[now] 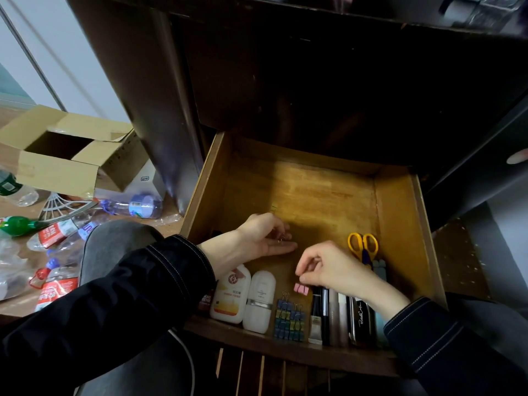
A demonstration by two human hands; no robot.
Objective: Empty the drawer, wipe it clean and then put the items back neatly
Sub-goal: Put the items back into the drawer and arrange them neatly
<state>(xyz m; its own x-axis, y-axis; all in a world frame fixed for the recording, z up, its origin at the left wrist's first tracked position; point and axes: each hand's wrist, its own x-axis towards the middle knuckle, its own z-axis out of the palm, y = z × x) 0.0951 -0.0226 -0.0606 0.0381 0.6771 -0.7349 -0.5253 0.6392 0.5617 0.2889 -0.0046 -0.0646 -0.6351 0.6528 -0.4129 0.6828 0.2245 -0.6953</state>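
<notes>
Restocking phase, by look of it. Outside drawer (400, 201), far L on floor: cardboard box (65, 155), plastic bottles (137, 205). L hand (265, 235) inside drawer nr left wall, fingers curled round loose clips (281, 239). Along near edge, L to R: two white bottles (231, 295), stacked binder clips (289, 321), pink clip (301, 289) w/ R hand (328, 267) pinching its top, then pens (331, 318). Scissors (363, 247) nr right wall. Emptying & wipe prob done: wood looks clean. Left: seat pink clip, then clips in L hand. Far half of drawer floor bare.
</notes>
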